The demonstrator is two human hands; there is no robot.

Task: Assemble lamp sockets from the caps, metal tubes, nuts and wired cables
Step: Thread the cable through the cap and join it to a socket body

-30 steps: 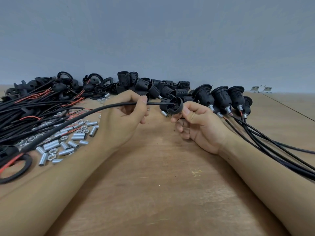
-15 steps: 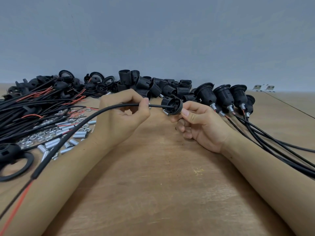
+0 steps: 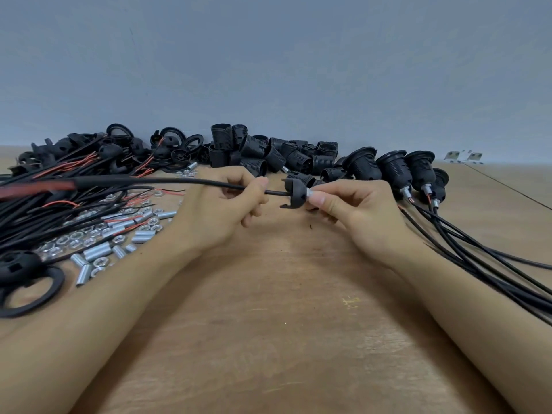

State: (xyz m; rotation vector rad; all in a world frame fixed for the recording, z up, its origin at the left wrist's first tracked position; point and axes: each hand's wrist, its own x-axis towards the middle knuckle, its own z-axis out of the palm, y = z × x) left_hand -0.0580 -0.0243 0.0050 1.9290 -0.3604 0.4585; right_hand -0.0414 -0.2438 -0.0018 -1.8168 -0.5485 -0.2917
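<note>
I am threading, I judge: my left hand (image 3: 221, 210) pinches 1 black cable (image 3: 167, 182) held level above the wooden table (image 3: 277, 324), its end running into the cap (image 3: 295, 195). My right hand (image 3: 358, 213) pinches the small metal tube (image 3: 310, 195) at the cap's back. Next, feed the cable on through, straight.

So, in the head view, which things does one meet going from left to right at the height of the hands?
Bundle of black cables → left hand pinching the black cable → black cap → metal tube → right hand → assembled sockets.
</note>
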